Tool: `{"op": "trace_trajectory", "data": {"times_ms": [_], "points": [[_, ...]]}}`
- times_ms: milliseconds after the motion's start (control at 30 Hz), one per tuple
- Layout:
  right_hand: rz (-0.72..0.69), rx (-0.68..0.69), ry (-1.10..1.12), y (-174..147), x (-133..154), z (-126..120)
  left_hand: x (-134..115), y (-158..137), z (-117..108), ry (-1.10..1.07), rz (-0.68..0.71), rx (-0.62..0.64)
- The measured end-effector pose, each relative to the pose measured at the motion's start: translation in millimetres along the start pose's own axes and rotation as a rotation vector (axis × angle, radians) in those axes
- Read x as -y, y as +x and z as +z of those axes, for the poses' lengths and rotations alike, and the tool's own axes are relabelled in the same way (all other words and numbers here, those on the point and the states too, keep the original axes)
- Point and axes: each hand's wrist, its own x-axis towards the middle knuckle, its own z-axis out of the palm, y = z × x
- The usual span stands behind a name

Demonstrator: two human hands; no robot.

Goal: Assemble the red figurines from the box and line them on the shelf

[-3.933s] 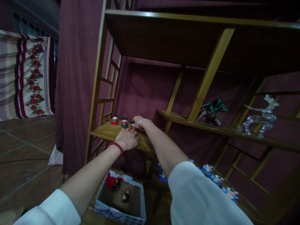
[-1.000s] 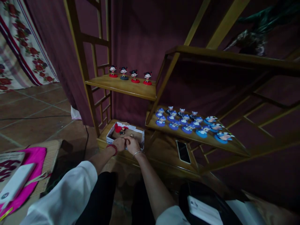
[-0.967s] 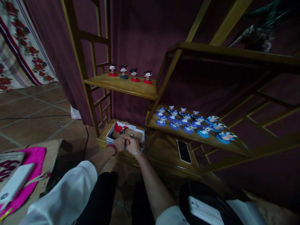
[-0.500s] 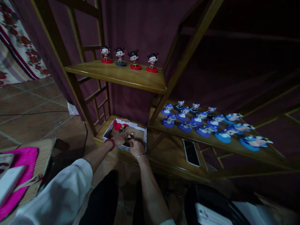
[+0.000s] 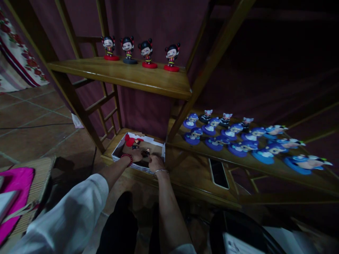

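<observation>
Fingers of the left hand [image 5: 137, 155] curl down inside a shallow cardboard box [image 5: 117, 151], and those of the right hand [image 5: 155, 163] bend over the box's near wall; between the two hands lies a small dark figurine [image 5: 146, 152], touching or nearly touching both, though whether either hand actually pinches it cannot be told in the dim light. The left wrist carries a red bead bracelet [image 5: 128, 157], the right wrist a thin metal bangle [image 5: 161, 171], and both arms end in white sleeves [image 5: 66, 218] at the lower edge of the view. Further back in the box lie a red piece [image 5: 129, 141] and a second small figurine [image 5: 136, 142]. The box rests on the lowest shelf [image 5: 190, 176] of a wooden rack, at its left end, and a dark phone [image 5: 218, 173] lies flat on the same shelf well to the right of the box. Above and to the right, a middle shelf [image 5: 254, 163] bears two rows of blue-based figurines [image 5: 217, 142]. Directly above the box, an upper shelf [image 5: 124, 76] holds four black-haired figurines [image 5: 146, 53] standing upright in a row, three on red bases and one on a dark base. A dark red curtain [image 5: 159, 24] hangs behind the rack. To the left lies a tiled floor [image 5: 31, 127], with a pink mat [image 5: 16, 183] at the lower left corner.
</observation>
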Motion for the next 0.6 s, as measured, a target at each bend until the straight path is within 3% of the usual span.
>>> {"op": "trace_trajectory", "data": {"times_ms": [300, 600], "points": [[-0.029, 0.03, 0.037, 5.8, 0.2, -2.3, -17.1, 12.6, 3.3, 0.049, -0.009, -0.025], [-0.044, 0.011, 0.019, 9.8, 5.8, -5.8, -15.1, 21.8, 4.8, 0.108, 0.022, -0.031]]}}
